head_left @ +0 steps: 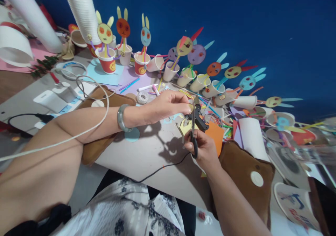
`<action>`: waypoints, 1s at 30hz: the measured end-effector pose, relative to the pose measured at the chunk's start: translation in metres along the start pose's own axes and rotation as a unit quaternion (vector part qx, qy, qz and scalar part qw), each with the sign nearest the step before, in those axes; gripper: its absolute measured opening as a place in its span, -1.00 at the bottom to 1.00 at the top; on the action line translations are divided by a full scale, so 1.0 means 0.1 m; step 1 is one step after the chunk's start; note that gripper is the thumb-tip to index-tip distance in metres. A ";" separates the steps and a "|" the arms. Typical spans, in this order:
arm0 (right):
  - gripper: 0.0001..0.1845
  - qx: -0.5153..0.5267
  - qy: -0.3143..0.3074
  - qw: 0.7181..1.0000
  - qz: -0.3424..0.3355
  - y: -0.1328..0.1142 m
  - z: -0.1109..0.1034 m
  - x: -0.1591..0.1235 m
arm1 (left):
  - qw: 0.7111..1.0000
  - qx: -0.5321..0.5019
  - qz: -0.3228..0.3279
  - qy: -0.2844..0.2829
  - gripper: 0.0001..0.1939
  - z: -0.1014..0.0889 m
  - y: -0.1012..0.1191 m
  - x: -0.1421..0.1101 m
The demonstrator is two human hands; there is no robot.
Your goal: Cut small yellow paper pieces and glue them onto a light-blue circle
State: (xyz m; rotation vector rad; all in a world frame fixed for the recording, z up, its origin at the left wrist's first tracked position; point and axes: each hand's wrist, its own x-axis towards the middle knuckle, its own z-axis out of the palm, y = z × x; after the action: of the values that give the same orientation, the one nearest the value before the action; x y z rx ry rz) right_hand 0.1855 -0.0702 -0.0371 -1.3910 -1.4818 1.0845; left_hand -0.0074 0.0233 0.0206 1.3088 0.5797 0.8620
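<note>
My left hand point(168, 106), with a bangle on the wrist, pinches a small yellowish paper piece point(191, 108) over the table. In my right hand point(206, 150) is a pair of scissors point(195, 146), fingers in the black handles and blades pointing away from me, up beside the paper piece. Whether the blades touch it I cannot tell. Just behind the scissors lies a black tool point(201, 121), partly hidden. Yellow paper scraps point(185, 126) and an orange sheet point(214, 135) lie below and beside my hands.
Paper cups with rabbit-faced figures point(105, 33) line the blue wall. A tall cup stack point(80, 13) rises back left. Brown cushion-like pads point(246, 180) lie at both sides. A white cable point(65, 138) crosses my left arm; a black cord point(162, 166) runs to the front edge.
</note>
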 end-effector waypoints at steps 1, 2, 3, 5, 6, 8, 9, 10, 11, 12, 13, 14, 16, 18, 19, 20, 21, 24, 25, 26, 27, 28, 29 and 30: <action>-0.40 -0.001 0.000 1.000 -0.002 0.00 0.00 0.00 | 1.000 0.000 0.001 0.001 -0.80 0.00 0.00 0.00; -0.40 -0.002 -0.001 1.000 -0.004 0.01 0.00 0.00 | 1.000 0.001 0.003 0.001 -0.80 0.00 0.00 0.00; -0.40 -0.001 -0.002 1.000 -0.007 0.01 0.00 0.00 | 1.000 0.001 0.003 0.002 -0.81 0.00 0.00 0.00; -0.41 -0.002 -0.003 1.000 -0.010 0.02 0.00 0.00 | 1.000 0.002 0.004 0.003 -0.81 0.00 0.00 0.00; -0.41 -0.001 -0.003 1.000 -0.011 0.02 -0.01 0.00 | 1.000 0.003 0.005 0.003 -0.81 0.00 0.00 0.00; -0.42 0.001 -0.003 1.000 -0.010 0.02 -0.01 0.00 | 1.000 0.002 0.006 0.003 -0.80 0.00 0.01 0.00; -0.43 0.003 -0.004 1.000 -0.009 0.02 -0.01 0.00 | 1.000 0.002 0.005 0.003 -0.80 0.00 0.01 0.01; -0.43 0.006 -0.004 1.000 -0.008 0.02 -0.01 0.00 | 1.000 0.001 0.004 0.004 -0.80 0.00 0.01 0.01; -0.43 0.008 -0.004 1.000 -0.008 0.01 -0.01 0.00 | 1.000 0.000 0.003 0.006 -0.80 0.00 0.01 0.01; -0.43 0.009 -0.003 1.000 -0.008 0.01 -0.01 0.00 | 1.000 -0.001 0.004 0.007 -0.80 0.00 0.01 0.01; -0.43 0.009 -0.002 1.000 -0.009 0.01 -0.01 -0.01 | 1.000 -0.002 0.004 0.009 -0.80 0.00 0.01 0.01; -0.43 0.007 -0.003 1.000 -0.010 0.00 -0.01 -0.01 | 1.000 -0.003 0.005 0.011 -0.79 0.00 0.01 0.01; -0.42 0.003 -0.005 1.000 -0.009 0.00 0.00 -0.01 | 1.000 -0.006 0.006 0.012 -0.79 0.00 0.02 0.01; -0.42 0.003 -0.006 1.000 -0.007 -0.01 0.00 -0.01 | 1.000 -0.011 0.006 0.009 -0.79 0.01 0.02 0.01; -0.42 0.004 -0.005 1.000 -0.006 -0.01 0.00 -0.01 | 1.000 -0.014 0.007 0.006 -0.80 0.01 0.02 0.01; -0.43 0.006 -0.003 1.000 -0.006 -0.01 0.00 -0.01 | 1.000 -0.017 0.009 0.004 -0.80 0.01 0.02 0.01; -0.43 0.009 -0.001 1.000 -0.006 -0.01 0.01 -0.01 | 1.000 -0.019 0.011 0.004 -0.81 0.01 0.02 0.01; -0.43 0.010 0.001 1.000 -0.009 0.00 0.01 -0.01 | 1.000 -0.017 0.015 0.002 -0.83 0.00 0.00 0.01; -0.44 0.008 0.000 1.000 -0.010 0.00 0.01 -0.01 | 1.000 -0.014 0.015 0.000 -0.83 0.00 -0.01 0.01; -0.44 0.005 0.001 1.000 -0.012 0.00 0.01 -0.01 | 1.000 -0.011 0.015 -0.002 -0.83 -0.01 -0.02 0.01; -0.45 0.002 0.001 1.000 -0.012 0.00 0.01 -0.01 | 1.000 -0.008 0.013 -0.005 -0.84 -0.01 -0.02 0.01; -0.45 -0.001 0.000 1.000 -0.013 0.00 0.01 -0.01 | 1.000 -0.005 0.012 -0.007 -0.83 -0.01 -0.02 0.01; -0.46 -0.002 -0.001 1.000 -0.012 0.00 0.01 -0.01 | 1.000 -0.001 0.009 -0.009 -0.83 -0.01 -0.03 0.01; -0.46 -0.002 -0.002 1.000 -0.012 0.00 0.01 -0.01 | 1.000 0.003 0.006 -0.011 -0.83 -0.01 -0.03 0.01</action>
State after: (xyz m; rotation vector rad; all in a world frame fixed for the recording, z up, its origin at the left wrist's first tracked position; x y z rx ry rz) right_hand 0.1845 -0.0712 -0.0370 -1.3724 -1.5004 1.0706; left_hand -0.0072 0.0250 0.0179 1.3268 0.5589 0.8555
